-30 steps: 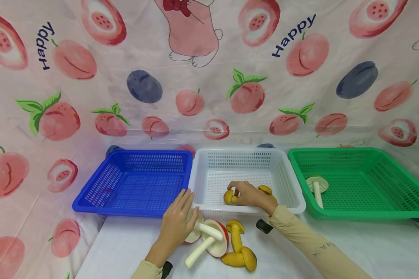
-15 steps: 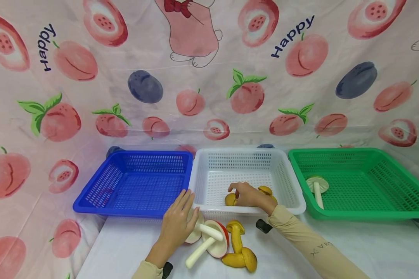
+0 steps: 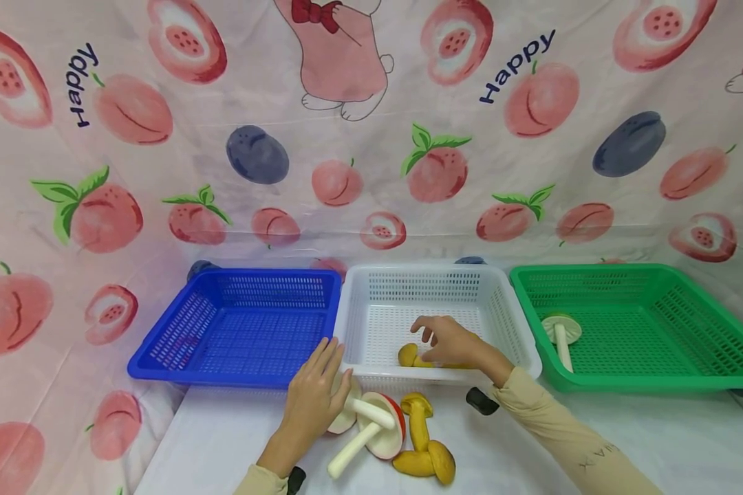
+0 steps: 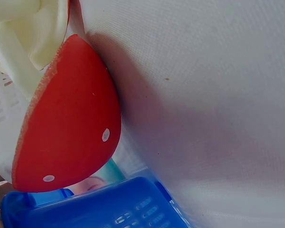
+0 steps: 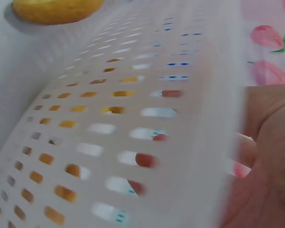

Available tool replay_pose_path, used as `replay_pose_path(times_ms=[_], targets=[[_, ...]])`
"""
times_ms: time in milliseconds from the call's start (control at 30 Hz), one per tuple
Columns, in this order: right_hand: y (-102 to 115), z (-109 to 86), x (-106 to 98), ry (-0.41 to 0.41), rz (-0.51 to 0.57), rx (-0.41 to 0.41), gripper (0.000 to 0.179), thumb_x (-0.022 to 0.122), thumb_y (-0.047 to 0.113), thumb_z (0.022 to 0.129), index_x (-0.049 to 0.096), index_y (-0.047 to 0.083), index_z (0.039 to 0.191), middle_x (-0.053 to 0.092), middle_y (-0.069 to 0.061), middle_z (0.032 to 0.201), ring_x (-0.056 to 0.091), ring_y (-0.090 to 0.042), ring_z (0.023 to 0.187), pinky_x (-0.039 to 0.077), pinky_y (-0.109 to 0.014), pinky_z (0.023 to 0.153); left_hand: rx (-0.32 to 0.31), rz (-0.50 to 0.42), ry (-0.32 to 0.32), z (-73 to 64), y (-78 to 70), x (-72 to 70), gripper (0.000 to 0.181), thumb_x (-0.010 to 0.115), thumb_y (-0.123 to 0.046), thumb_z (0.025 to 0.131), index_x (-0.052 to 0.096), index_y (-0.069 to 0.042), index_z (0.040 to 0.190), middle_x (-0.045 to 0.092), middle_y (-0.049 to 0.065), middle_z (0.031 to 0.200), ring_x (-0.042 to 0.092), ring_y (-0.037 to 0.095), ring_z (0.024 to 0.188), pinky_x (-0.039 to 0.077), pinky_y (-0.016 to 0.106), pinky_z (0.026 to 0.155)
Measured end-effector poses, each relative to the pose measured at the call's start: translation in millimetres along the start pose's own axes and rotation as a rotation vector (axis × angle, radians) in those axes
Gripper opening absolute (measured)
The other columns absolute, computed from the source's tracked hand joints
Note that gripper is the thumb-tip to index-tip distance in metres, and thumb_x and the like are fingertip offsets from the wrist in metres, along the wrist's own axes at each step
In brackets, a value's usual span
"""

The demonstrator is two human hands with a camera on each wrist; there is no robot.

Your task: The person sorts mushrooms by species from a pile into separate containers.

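Note:
My right hand hovers inside the white basket, fingers loosely bent and holding nothing. Just under its fingertips a yellow toy mushroom lies on the basket floor. More yellow shows behind the hand, mostly hidden by it. In the right wrist view the basket's slotted wall stands in front of the fingers. My left hand has straight fingers, their tips at the meeting corner of the blue basket and the white one. Beside its thumb lie red-capped toy mushrooms with cream stems; one red cap fills the left wrist view.
Two yellow mushrooms lie on the white tabletop in front of the white basket. At the right, a green basket holds a mushroom with a pale stem. A fruit-print cloth hangs behind the baskets.
My right hand has let go of the yellow mushroom, which now lies in the white basket, and has lifted and shifted slightly right. The left hand has stayed put.

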State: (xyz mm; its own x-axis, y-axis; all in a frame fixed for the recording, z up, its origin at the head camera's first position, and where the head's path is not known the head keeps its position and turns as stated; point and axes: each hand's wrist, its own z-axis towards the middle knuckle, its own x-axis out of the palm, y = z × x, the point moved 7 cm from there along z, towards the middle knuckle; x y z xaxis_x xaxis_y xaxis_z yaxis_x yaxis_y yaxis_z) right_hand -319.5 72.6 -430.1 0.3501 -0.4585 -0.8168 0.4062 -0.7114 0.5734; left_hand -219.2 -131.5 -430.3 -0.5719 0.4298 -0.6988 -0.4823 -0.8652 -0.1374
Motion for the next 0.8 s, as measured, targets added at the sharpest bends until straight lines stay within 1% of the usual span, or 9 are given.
replay_pose_path(times_ms=[167, 300, 400, 567, 733, 800], targets=[[15, -16.4, -11, -0.017, 0.023, -0.074, 0.036, 0.07, 0.009, 0.071, 0.057, 0.012, 0.104, 0.06, -0.01, 0.091, 0.055, -0.025, 0.083, 0.048, -0.031, 0.068, 0.006, 0.0, -0.007, 0.9, -1.0, -0.7, 0.043, 0.056, -0.026, 0.082, 0.056, -0.001, 0.116, 0.052, 0.013, 0.122, 0.045, 0.029, 0.116, 0.045, 0.045, 0.082], [26, -28.4, -17, -0.013, 0.029, -0.156, 0.034, 0.068, 0.007, 0.072, 0.057, 0.011, 0.104, 0.06, -0.009, 0.091, 0.055, -0.024, 0.083, 0.047, -0.031, 0.068, 0.003, 0.0, -0.007, 0.9, -0.9, -1.1, 0.043, 0.055, -0.027, 0.082, 0.056, -0.001, 0.116, 0.052, 0.014, 0.122, 0.045, 0.029, 0.116, 0.044, 0.045, 0.083], [34, -36.8, -19, -0.026, 0.016, -0.198, 0.035, 0.069, 0.009, 0.072, 0.057, 0.012, 0.105, 0.059, -0.003, 0.089, 0.055, -0.02, 0.081, 0.048, -0.028, 0.066, 0.003, -0.003, -0.01, 0.5, -0.8, -1.6, 0.043, 0.055, -0.027, 0.082, 0.057, 0.0, 0.116, 0.052, 0.014, 0.122, 0.045, 0.029, 0.115, 0.044, 0.045, 0.083], [42, -50.8, -22, -0.059, -0.01, -0.21, 0.034, 0.07, 0.013, 0.073, 0.057, 0.015, 0.105, 0.056, 0.007, 0.086, 0.052, -0.011, 0.079, 0.047, -0.021, 0.064, 0.003, -0.011, -0.011, 0.3, -1.0, -1.7, 0.042, 0.055, -0.026, 0.082, 0.057, 0.0, 0.115, 0.053, 0.014, 0.121, 0.045, 0.03, 0.115, 0.044, 0.045, 0.083], [50, -64.4, -26, -0.087, -0.018, -0.232, 0.032, 0.07, 0.014, 0.073, 0.059, 0.015, 0.103, 0.056, 0.01, 0.085, 0.052, -0.007, 0.078, 0.047, -0.019, 0.064, 0.008, -0.007, -0.02, 0.8, -0.9, -2.2, 0.042, 0.056, -0.026, 0.081, 0.057, 0.0, 0.115, 0.053, 0.014, 0.12, 0.046, 0.03, 0.114, 0.045, 0.045, 0.082], [53, -70.0, -27, -0.091, -0.013, -0.242, 0.032, 0.069, 0.013, 0.073, 0.059, 0.015, 0.103, 0.057, 0.011, 0.087, 0.052, -0.009, 0.079, 0.047, -0.02, 0.064, 0.01, -0.003, -0.025, 1.1, -0.3, -2.1, 0.042, 0.056, -0.025, 0.081, 0.057, 0.0, 0.114, 0.053, 0.014, 0.12, 0.046, 0.03, 0.114, 0.045, 0.045, 0.082]])
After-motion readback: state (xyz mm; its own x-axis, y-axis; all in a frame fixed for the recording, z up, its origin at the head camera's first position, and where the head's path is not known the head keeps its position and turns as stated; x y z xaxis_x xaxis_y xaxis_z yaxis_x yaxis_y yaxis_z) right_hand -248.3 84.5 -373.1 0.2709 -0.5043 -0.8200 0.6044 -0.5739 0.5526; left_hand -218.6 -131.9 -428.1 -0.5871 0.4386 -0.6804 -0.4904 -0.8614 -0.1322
